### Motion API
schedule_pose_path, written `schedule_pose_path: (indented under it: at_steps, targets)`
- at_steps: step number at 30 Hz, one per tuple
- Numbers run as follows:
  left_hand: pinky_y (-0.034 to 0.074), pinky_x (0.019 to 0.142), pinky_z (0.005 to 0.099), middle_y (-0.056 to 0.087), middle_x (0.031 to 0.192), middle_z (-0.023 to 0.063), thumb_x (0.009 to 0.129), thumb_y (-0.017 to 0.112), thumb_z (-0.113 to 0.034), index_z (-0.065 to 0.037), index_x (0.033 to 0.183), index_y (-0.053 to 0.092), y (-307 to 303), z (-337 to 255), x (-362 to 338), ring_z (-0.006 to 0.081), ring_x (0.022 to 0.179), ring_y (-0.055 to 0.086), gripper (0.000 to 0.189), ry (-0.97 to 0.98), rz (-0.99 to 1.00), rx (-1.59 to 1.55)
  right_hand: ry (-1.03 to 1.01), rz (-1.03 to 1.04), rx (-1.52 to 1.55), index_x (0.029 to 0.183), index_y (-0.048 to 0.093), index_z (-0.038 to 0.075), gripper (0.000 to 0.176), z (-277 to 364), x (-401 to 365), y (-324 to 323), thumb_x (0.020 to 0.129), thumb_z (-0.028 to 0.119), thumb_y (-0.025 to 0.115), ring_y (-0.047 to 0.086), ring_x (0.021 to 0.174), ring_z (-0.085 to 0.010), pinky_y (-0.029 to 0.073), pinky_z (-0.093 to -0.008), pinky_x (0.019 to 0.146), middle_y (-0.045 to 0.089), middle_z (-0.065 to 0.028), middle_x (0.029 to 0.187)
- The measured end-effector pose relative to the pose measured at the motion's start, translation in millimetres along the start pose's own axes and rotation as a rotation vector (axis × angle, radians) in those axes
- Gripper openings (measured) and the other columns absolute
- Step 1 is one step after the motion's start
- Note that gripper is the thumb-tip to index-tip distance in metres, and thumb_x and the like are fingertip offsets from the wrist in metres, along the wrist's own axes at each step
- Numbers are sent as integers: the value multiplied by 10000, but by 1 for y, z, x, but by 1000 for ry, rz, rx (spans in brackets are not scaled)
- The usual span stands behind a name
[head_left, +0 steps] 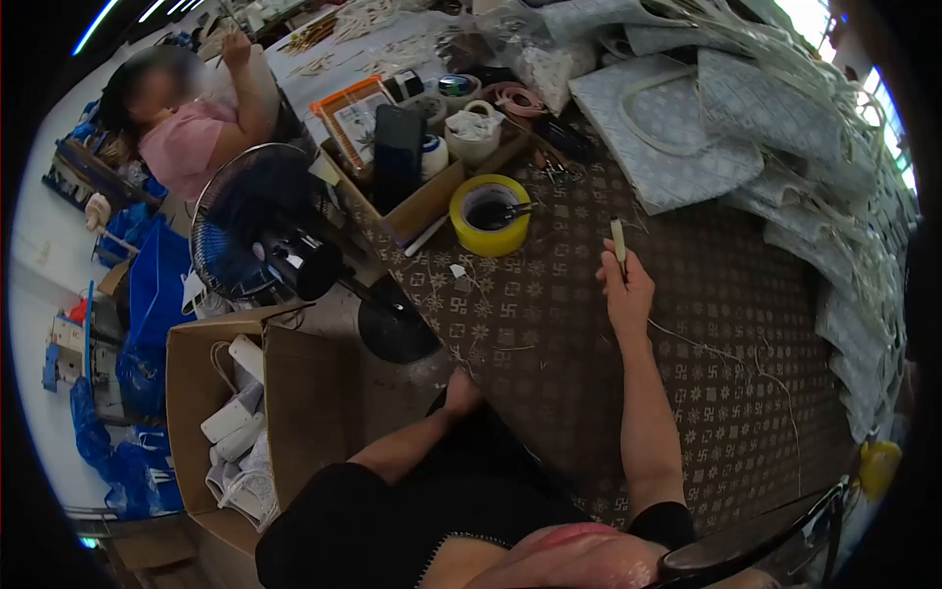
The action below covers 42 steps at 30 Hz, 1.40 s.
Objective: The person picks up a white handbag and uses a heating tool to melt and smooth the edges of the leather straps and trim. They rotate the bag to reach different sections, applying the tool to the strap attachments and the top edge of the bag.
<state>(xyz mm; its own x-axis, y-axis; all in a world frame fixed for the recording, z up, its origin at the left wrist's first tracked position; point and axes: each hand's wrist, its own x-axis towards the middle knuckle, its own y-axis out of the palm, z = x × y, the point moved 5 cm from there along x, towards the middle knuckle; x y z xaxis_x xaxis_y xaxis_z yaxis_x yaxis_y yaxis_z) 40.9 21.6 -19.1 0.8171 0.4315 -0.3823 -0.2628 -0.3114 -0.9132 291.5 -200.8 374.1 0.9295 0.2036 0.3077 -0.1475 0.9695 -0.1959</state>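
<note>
Left hand (461,395): fingers indistinct at the table (559,393) edge. Right hand (630,287): partly covers the pale piece (617,234), too small to identify.

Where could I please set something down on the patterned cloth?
Bare patterned cloth shows between the yellow tape roll and the right hand, and between that hand and the pale stack. It is crowded beyond the roll, by the filled cardboard tray.
</note>
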Motion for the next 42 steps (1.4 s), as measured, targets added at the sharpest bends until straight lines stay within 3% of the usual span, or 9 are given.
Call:
schedule_pose_path:
  at_steps: [2, 6, 8, 10, 12, 20, 26, 34, 42]
  targets:
    - [465, 711, 411, 594, 910, 211, 689, 619, -266, -70, 993, 610, -183, -34, -80, 362, 859, 564, 362, 313, -546, -785, 108, 101, 142, 1174, 554, 55, 304, 28, 2, 13, 905, 194, 525, 455, 579, 6, 366, -166, 499, 529, 35, 646]
    - [470, 610, 408, 607, 765, 176, 706, 629, -283, -48, 862, 652, -312, -118, -152, 358, 715, 583, 282, 376, -308, -557, -30, 319, -15, 1155, 552, 29, 300, 76, -42, -16, 893, 173, 539, 411, 534, -18, 342, -188, 485, 510, 31, 632]
    - [466, 585, 408, 617, 732, 144, 720, 646, -285, -45, 798, 665, -319, -120, -156, 328, 674, 600, 253, 422, 267, 91, -6, 348, 21, 1102, 532, 16, 262, 101, -57, -26, 876, 147, 556, 377, 545, -28, 322, -198, 491, 475, 38, 646]
    - [467, 569, 358, 627, 758, 121, 721, 689, -274, -42, 846, 665, -373, -144, -162, 253, 656, 612, 264, 494, 237, -317, -4, 381, 69, 997, 485, 27, 183, 112, -69, -30, 863, 122, 567, 358, 576, -26, 309, -197, 504, 444, 41, 679]
    - [444, 542, 266, 617, 763, 74, 741, 700, -236, -23, 858, 661, -422, -180, -172, 134, 605, 571, 246, 533, -154, -820, -3, 409, 58, 994, 458, 37, 199, 111, -80, -37, 849, 111, 573, 417, 608, -51, 357, -218, 540, 487, 7, 698]
    - [377, 528, 180, 572, 787, 6, 779, 678, -120, -22, 824, 654, -430, -239, -173, 35, 593, 463, 110, 905, -143, -1500, -4, 309, 191, 895, 488, 32, 156, 111, -108, -52, 807, 34, 617, 461, 655, -18, 378, -169, 560, 536, 8, 743]
    - [381, 590, 202, 553, 778, 22, 806, 640, -100, 11, 899, 637, -441, -241, -184, 71, 682, 488, 145, 951, -227, -1263, -74, 258, 67, 888, 595, 4, 99, 110, -115, -64, 810, 54, 628, 538, 628, -58, 438, -198, 556, 595, -25, 704]
    - [392, 586, 220, 574, 746, 17, 822, 621, -150, -15, 861, 643, -440, -235, -180, 80, 656, 501, 142, 1018, -151, -1268, 431, 649, 765, 854, 584, 6, 346, 100, -129, -45, 931, 316, 451, 368, 440, -41, 293, -185, 406, 456, 15, 525]
    - [388, 672, 262, 567, 686, 0, 816, 622, -173, -57, 870, 648, -441, -236, -183, 122, 658, 511, 130, 1023, -116, -1259, 571, 720, 1105, 868, 568, 27, 367, 102, -138, -35, 951, 332, 383, 296, 392, -45, 265, -198, 385, 376, 42, 480]
